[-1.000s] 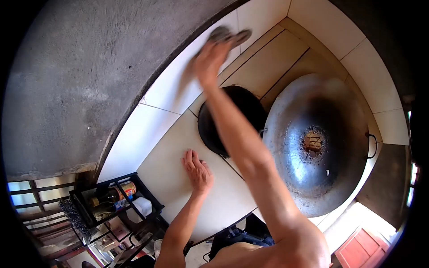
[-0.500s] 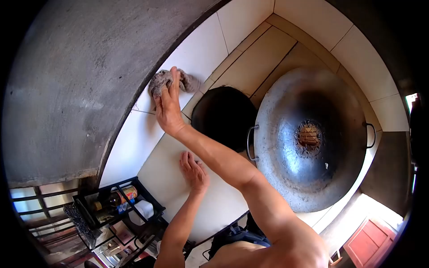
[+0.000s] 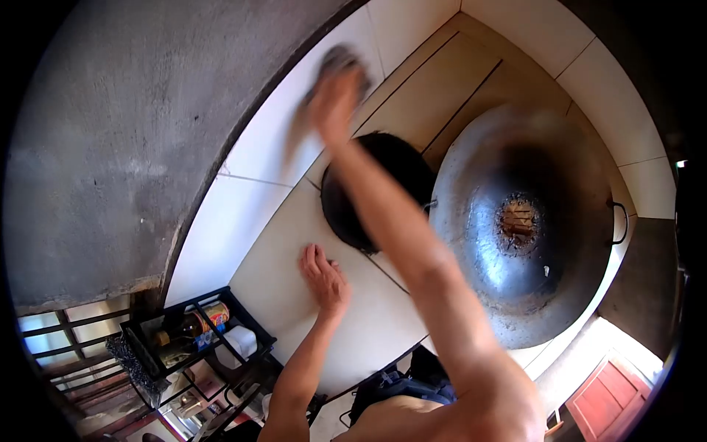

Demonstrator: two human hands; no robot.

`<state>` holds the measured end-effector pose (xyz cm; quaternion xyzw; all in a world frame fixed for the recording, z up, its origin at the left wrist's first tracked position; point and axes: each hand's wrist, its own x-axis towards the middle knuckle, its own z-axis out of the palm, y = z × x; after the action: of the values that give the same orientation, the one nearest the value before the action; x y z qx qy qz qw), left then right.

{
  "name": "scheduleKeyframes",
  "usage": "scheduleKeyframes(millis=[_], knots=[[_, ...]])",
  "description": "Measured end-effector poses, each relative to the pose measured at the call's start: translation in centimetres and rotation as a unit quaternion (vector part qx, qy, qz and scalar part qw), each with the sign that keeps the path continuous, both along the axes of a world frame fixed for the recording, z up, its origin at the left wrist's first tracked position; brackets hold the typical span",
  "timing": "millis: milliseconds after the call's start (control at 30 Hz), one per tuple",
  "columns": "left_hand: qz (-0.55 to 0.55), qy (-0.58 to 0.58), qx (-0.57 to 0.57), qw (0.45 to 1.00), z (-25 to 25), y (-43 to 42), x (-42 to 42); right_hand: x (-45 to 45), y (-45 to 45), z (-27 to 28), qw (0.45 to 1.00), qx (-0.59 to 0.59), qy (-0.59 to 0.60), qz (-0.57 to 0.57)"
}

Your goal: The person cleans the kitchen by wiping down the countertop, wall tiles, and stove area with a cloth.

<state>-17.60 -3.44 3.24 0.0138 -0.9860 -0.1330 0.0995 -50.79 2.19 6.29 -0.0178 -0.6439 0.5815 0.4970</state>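
My right hand (image 3: pixel 337 103), blurred by motion, presses a grey cleaning rag (image 3: pixel 340 59) against the white wall tiles (image 3: pixel 294 96), high above the round black opening (image 3: pixel 340 199) in the stovetop. The fingers are closed over the cloth. My left hand (image 3: pixel 324 278) rests on the cream tiled counter (image 3: pixel 368 317), fingers stretched out, holding nothing. My right forearm passes across part of the black opening and hides the wok's near handle almost wholly.
A large metal wok (image 3: pixel 486 295) with a second handle (image 3: pixel 620 223) sits on the right of the tiled stove. At lower left, a black rack (image 3: pixel 158 361) carries bottles (image 3: pixel 193 333) and a white container (image 3: pixel 240 342). A rough grey wall (image 3: pixel 110 147) rises on the left.
My right hand has swept the rag up and to the right along the wall tiles. My left hand stays on the counter. The view has shifted slightly.
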Motion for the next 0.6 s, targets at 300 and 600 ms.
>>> scheduleKeyframes(millis=[300,600], knots=[[0.016,0.004,-0.005,1.000,-0.3,0.2,0.0,6.0,-3.6,-0.6,0.954,-0.134,-0.233,0.128],[0.003,-0.008,0.011,1.000,0.4,-0.1,0.6,-0.3,3.5,-1.6,0.937,-0.144,-0.294,0.123]])
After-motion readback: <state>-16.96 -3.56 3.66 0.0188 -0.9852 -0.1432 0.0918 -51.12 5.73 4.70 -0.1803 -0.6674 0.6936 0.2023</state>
